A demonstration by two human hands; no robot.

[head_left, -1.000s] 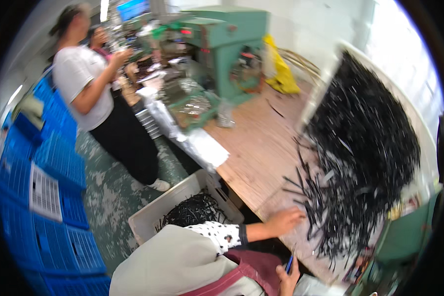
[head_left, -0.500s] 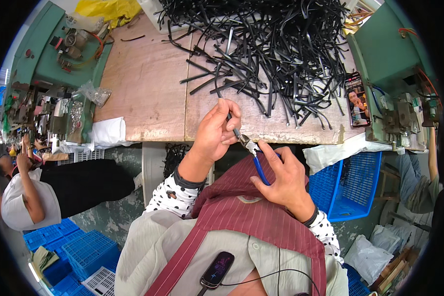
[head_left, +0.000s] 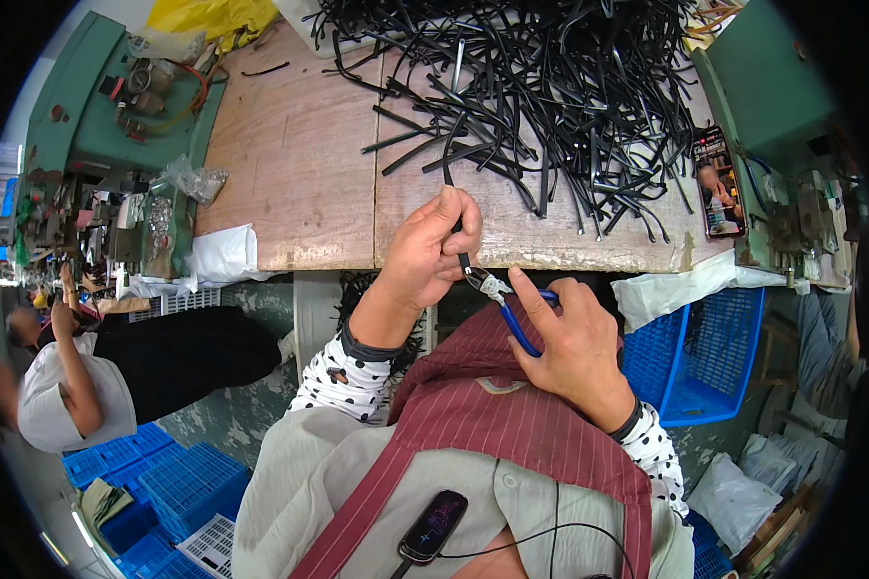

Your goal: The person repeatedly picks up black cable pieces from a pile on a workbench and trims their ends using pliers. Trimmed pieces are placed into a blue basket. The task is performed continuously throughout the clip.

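Observation:
My left hand [head_left: 433,236] is closed around a thin black strip [head_left: 448,172], pinching it between thumb and fingers just in front of the table edge. The strip's upper part sticks out toward the pile, and its lower end comes out below the fingers. Blue-handled pliers [head_left: 518,328] lie in my right hand [head_left: 581,352], with the forefinger stretched along them. Their metal jaws meet the strip's lower end; whether they bite on it is too small to tell. Beyond my hands, a large tangled heap of similar black strips [head_left: 570,106] covers the table's far right.
The wooden table [head_left: 294,183] stands between green machines, one at left [head_left: 116,116] and one at right [head_left: 768,87]. A phone [head_left: 719,183] leans beside the right machine. A blue crate [head_left: 710,367] sits below the table. Another person [head_left: 77,386] is at far left.
The whole view has shifted slightly. Both hands stay close together, and the strip's lower end at the plier jaws shows a darker side than before.

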